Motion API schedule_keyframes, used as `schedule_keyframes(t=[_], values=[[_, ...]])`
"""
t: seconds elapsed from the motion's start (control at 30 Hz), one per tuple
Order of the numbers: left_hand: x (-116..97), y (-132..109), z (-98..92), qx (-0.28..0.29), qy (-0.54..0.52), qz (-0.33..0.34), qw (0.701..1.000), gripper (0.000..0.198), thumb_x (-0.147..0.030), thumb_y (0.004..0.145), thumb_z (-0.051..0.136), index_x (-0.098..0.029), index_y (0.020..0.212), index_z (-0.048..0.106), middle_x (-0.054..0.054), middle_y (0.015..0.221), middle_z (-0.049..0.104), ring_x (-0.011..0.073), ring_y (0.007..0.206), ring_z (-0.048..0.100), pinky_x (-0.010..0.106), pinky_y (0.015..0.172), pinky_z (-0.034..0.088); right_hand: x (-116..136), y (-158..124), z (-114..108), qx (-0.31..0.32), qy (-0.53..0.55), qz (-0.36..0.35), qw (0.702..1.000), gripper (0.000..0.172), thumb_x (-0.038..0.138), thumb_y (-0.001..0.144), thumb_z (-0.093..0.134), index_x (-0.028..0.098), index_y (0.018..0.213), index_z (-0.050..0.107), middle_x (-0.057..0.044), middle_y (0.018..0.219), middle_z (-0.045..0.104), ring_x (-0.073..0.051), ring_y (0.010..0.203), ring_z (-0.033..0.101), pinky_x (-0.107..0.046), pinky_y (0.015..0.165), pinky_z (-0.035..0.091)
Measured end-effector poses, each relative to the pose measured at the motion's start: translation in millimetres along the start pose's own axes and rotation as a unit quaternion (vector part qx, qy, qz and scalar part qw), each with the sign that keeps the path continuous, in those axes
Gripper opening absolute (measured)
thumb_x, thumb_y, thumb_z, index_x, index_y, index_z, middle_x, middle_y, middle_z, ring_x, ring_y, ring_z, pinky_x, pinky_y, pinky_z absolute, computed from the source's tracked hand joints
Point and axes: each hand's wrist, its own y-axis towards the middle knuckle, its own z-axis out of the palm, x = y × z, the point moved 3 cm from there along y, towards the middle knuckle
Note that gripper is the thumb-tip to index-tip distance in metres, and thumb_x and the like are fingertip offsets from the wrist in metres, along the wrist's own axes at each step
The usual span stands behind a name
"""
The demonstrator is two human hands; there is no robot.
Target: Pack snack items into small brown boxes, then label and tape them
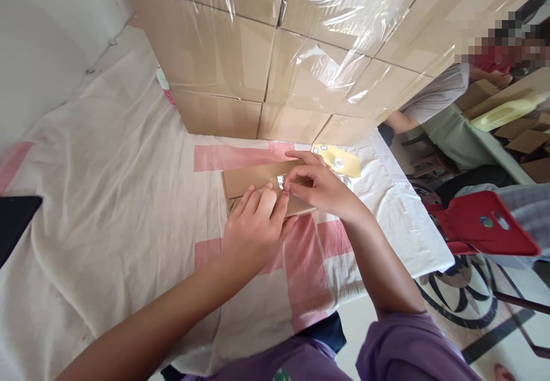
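Observation:
A small flat cardboard box (251,178) lies on the cloth-covered table in front of me. My left hand (253,226) rests on its near edge with the fingers pressed down flat on the cardboard. My right hand (320,186) pinches a small clear, shiny piece (281,181), which looks like tape or a sticker, against the top of the box. Just behind my right hand lies a yellow sheet (344,163) with small white stickers on it.
A tall stack of plastic-wrapped cartons (301,43) stands behind the box. The white and pink cloth (107,197) covers the table. A dark object (15,220) lies at the left edge. A red chair (481,223) and another seated person (447,112) are on the right.

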Motion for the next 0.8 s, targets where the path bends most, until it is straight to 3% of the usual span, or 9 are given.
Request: schedule_keyframes(t=[0.3, 0.37, 0.47, 0.6, 0.7, 0.8], values=[[-0.1, -3.0, 3.1, 0.005, -0.005, -0.013, 1.0, 0.034, -0.038, 0.1, 0.061, -0.019, 0.126, 0.072, 0.012, 0.107, 0.074, 0.0278, 0.106, 0.072, 0.045, 0.102, 0.057, 0.3, -1.0, 3.7, -0.024, 0.001, 0.011, 1.0, 0.015, 0.035, 0.087, 0.072, 0.025, 0.077, 0.072, -0.003, 0.157, 0.053, -0.035, 0.151, 0.035, -0.062, 0.119, 0.031], [-0.4, -1.4, 1.4, -0.001, 0.004, -0.008, 1.0, 0.033, -0.038, 0.1, 0.061, -0.019, 0.123, 0.073, 0.011, 0.104, 0.074, 0.0274, 0.103, 0.073, 0.044, 0.1, 0.058, -1.7, -0.2, 2.0, -0.047, 0.013, 0.003, 0.999, 0.012, 0.037, 0.086, 0.073, 0.026, 0.091, 0.073, -0.005, 0.154, 0.055, -0.035, 0.148, 0.039, -0.06, 0.119, 0.032], [-0.8, 2.0, -1.6, -0.012, 0.012, 0.002, 1.0, 0.032, -0.039, 0.099, 0.064, -0.016, 0.116, 0.075, 0.011, 0.096, 0.074, 0.0282, 0.1, 0.073, 0.043, 0.096, 0.059, -3.0, 0.8, -0.5, -0.07, 0.04, -0.017, 0.997, 0.039, 0.038, 0.085, 0.073, 0.029, 0.122, 0.066, -0.007, 0.147, 0.058, -0.032, 0.143, 0.046, -0.054, 0.119, 0.035], [-1.6, 4.6, -4.0, -0.021, 0.019, 0.009, 1.0, 0.032, -0.039, 0.098, 0.066, -0.013, 0.114, 0.076, 0.011, 0.096, 0.075, 0.0286, 0.098, 0.074, 0.043, 0.094, 0.059, -1.0, 1.9, 1.7, -0.042, 0.002, 0.014, 0.999, 0.051, 0.037, 0.085, 0.074, 0.031, 0.134, 0.06, -0.005, 0.143, 0.061, -0.032, 0.142, 0.044, -0.055, 0.118, 0.034], [-2.4, 4.0, -3.5, -0.023, 0.022, 0.007, 0.999, 0.032, -0.04, 0.099, 0.064, -0.014, 0.113, 0.075, 0.012, 0.099, 0.075, 0.0278, 0.098, 0.074, 0.043, 0.095, 0.059, 1.8, 5.5, 2.3, -0.034, -0.045, 0.014, 0.998, 0.047, 0.04, 0.085, 0.075, 0.03, 0.13, 0.063, -0.005, 0.136, 0.065, -0.035, 0.136, 0.046, -0.057, 0.114, 0.035], [-3.1, 2.2, -1.8, -0.025, 0.016, 0.004, 1.0, 0.031, -0.04, 0.1, 0.063, -0.015, 0.113, 0.075, 0.011, 0.098, 0.075, 0.0279, 0.102, 0.074, 0.043, 0.096, 0.058, 0.9, 13.2, 1.2, -0.022, -0.072, 0.011, 0.997, 0.033, 0.043, 0.089, 0.072, 0.029, 0.118, 0.068, -0.005, 0.127, 0.067, -0.035, 0.126, 0.05, -0.057, 0.108, 0.037]])
